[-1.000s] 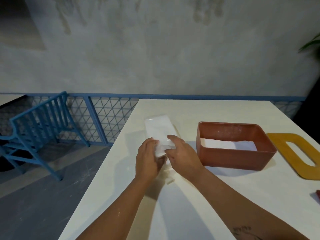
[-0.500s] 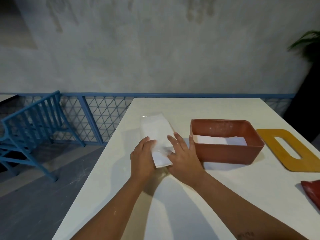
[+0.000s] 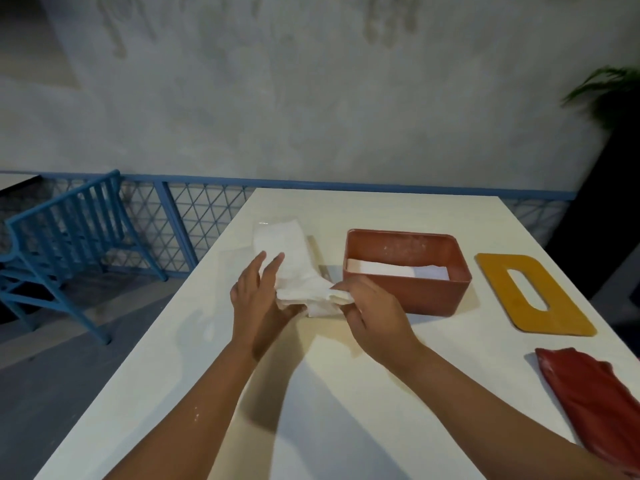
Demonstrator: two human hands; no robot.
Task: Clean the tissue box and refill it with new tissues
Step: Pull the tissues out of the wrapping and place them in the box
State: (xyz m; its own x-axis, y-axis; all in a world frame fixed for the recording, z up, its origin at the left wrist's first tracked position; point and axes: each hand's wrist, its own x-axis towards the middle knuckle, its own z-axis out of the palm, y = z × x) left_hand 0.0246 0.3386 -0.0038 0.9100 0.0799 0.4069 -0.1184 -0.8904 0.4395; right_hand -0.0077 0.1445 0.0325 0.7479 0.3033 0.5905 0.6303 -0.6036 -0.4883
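tissue stack [image 3: 291,258] on table [image 3: 381,209] just left of open tissue box [image 3: 408,292]; near end pinched by right hand [image 3: 372,306], left hand [image 3: 258,296] straight-fingered alongside. wrapper possibly present. lift level, support underneath, lower flat.

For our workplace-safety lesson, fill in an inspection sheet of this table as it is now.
Surface: white table.
Job's things: open tissue box holding some white paper; yellow slotted lid lying right of it; tissue pack left of it.
Clutter: red cloth at right edge.
Hands: left hand flat against pack; right hand pinches its near end.
Cables: nothing seen.
Surroundings: blue chair, blue railing, grey wall, plant.
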